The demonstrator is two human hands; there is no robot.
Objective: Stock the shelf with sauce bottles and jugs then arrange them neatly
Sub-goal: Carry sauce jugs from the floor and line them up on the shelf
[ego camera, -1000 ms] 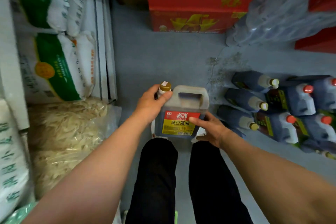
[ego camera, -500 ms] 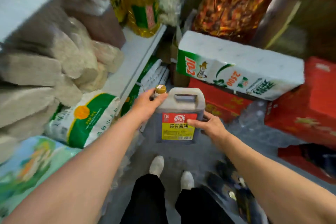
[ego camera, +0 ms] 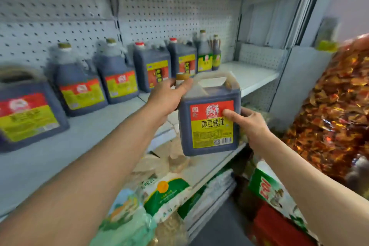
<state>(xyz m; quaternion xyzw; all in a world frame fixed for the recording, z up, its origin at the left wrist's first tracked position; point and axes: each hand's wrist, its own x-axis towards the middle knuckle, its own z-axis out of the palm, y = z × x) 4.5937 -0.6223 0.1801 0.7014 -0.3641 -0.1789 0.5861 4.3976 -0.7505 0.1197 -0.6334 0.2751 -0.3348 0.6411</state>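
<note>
Dark squarish plastic jug (ego camera: 209, 122) (glossy label) gripped w/ left hand (ego camera: 166, 99), right hand (ego camera: 250, 124).

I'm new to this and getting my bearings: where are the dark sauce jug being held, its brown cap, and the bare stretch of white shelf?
Dark sauce jug with red-and-yellow label (ego camera: 211, 126): head view, on the label.
Brown cap (ego camera: 182, 77): head view, cap top.
White shelf (ego camera: 249, 75): head view, bare right end.
</note>
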